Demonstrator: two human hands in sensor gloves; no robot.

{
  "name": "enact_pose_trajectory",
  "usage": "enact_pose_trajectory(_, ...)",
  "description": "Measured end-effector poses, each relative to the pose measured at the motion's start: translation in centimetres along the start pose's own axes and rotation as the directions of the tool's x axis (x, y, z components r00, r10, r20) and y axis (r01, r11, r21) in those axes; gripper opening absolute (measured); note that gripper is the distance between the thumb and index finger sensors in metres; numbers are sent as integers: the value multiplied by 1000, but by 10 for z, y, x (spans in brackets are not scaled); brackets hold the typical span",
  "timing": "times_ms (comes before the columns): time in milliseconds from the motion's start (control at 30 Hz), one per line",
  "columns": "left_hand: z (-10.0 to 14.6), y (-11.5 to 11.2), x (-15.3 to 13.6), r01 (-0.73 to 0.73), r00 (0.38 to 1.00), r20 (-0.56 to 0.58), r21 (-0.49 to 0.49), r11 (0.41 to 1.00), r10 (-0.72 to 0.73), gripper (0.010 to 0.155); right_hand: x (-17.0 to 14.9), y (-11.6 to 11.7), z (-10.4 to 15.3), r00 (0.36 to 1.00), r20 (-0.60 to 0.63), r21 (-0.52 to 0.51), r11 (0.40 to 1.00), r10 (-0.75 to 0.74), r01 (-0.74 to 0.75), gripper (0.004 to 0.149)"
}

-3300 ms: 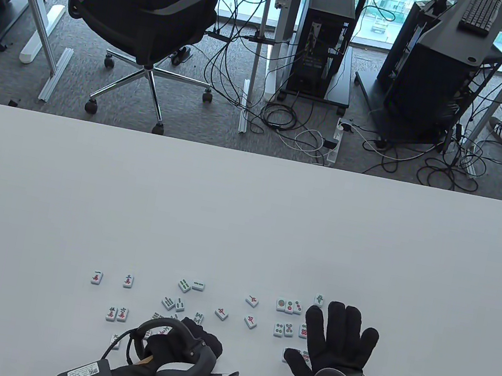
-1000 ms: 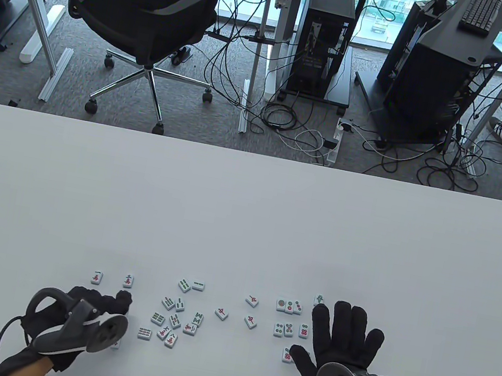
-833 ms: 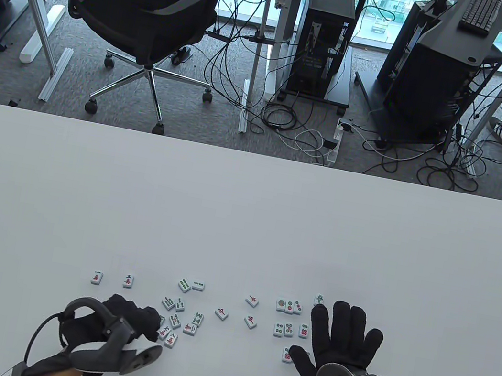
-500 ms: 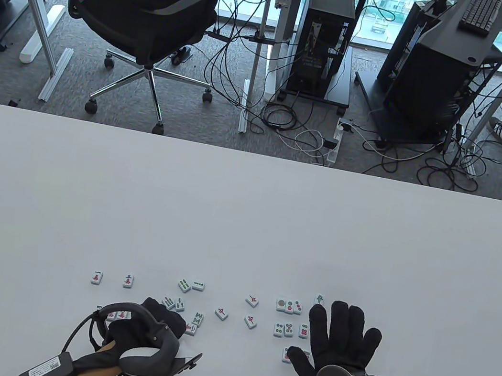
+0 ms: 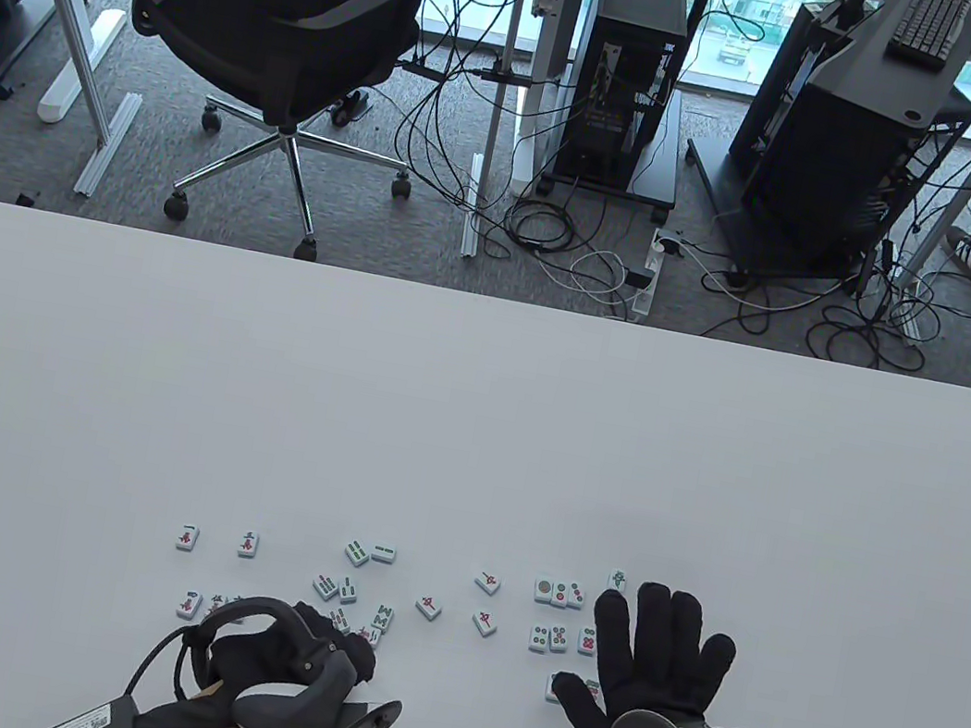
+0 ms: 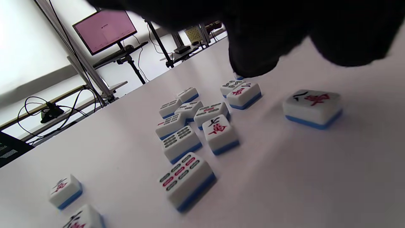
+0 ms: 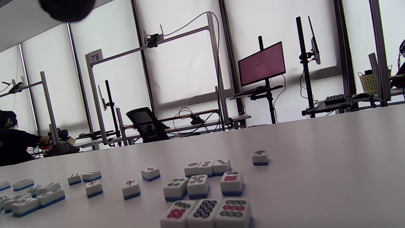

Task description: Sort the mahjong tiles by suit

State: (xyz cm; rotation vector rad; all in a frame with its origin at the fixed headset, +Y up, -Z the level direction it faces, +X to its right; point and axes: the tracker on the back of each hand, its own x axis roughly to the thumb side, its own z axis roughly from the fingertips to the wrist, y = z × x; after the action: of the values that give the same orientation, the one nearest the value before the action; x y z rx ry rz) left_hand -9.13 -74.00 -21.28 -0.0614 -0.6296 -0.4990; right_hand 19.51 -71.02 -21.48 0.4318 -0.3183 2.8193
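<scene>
1. The left hand [image 5: 302, 660] is sitting at the lower left of the table view, over the near edge of the bamboo tiles [image 5: 338, 587]. A second ago it was further left, beside the character tiles [image 5: 189, 605].
2. A character tile is now lying at the left end of that row that was not visible there before, so the character group is likely growing and the hand is returning for another piece.
3. The left fingers [image 6: 253, 47] are curling down above the counter [image 5: 474, 428]; in the left wrist view one tip is hovering just above a red-marked tile [image 6: 243, 93]. Whether they are grasping anything cannot be told.
4. The right hand [image 5: 659, 686] is lying flat with fingers spread and released, unchanged over the last seconds, resting just right of the dot tiles [image 5: 558, 616] and covering the nearest ones.
</scene>
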Motion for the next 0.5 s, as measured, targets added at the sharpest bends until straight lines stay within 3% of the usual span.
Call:
enact_pose_trajectory(133,-9,-15,11,58,998,30,-29,998,-57,63,0,0,1,1000,1,-5,1000,0,0,79)
enact_pose_trajectory(300,-15,-19,8,-45,997,65,-61,997,49,61,0,-1,1,1000,2,-13,1000,3,-3,79)
enact_pose_trajectory(500,-5,-13,-23,-109,994,-2,-8,994,109,61,0,-1,1,1000,4,-16,1000,0,0,79)
